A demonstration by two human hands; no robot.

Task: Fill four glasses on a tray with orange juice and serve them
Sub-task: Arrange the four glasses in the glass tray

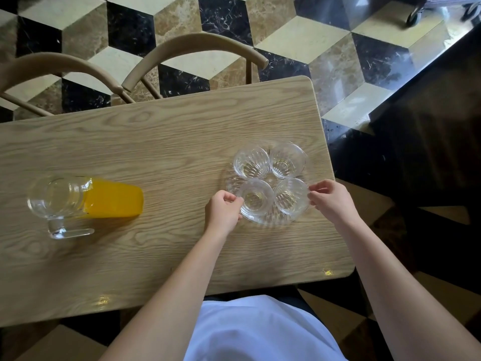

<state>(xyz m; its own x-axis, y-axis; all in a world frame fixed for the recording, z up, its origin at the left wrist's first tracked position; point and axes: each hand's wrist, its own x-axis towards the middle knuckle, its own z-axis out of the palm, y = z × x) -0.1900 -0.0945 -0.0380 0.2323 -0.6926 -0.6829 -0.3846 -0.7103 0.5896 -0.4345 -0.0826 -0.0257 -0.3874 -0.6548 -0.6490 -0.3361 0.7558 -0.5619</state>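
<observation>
Glasses: four clear ribbed ones, all empty, packed touching each other on a round clear tray (263,220) at the right end of the counter (161,142), close to its right edge. Far-left glass (251,162), far-right glass (287,159), near-left glass (256,197), near-right glass (292,196). Jug (86,198) of orange juice stands well apart at the left end of the counter, handle toward the person; looks over half full.

Risks, as a judgement:
- Tray is glass on smooth wood; a lift or slide with an uneven pull from the two sides could tip it, and the glasses could knock together or slide off.
- Tray sits near the counter's right edge and the hard tiled floor (286,37); a push to the right could send it over.
- Grip is on the rim only, fingertips; a slip is likely if the tray is lifted this way.
- Later pouring: glasses packed tight, so juice could splash between them.

Hands: left hand (223,211) at the tray's near-left rim, fingers curled, thumb and fingers pinching the rim just beside the near-left glass. Right hand (331,198) at the right rim, fingertips pinching the edge next to the near-right glass. Both forearms bare, reaching forward from the body, wrists roughly level, palms facing inward. Two chairs (182,48) stand at the far side.
</observation>
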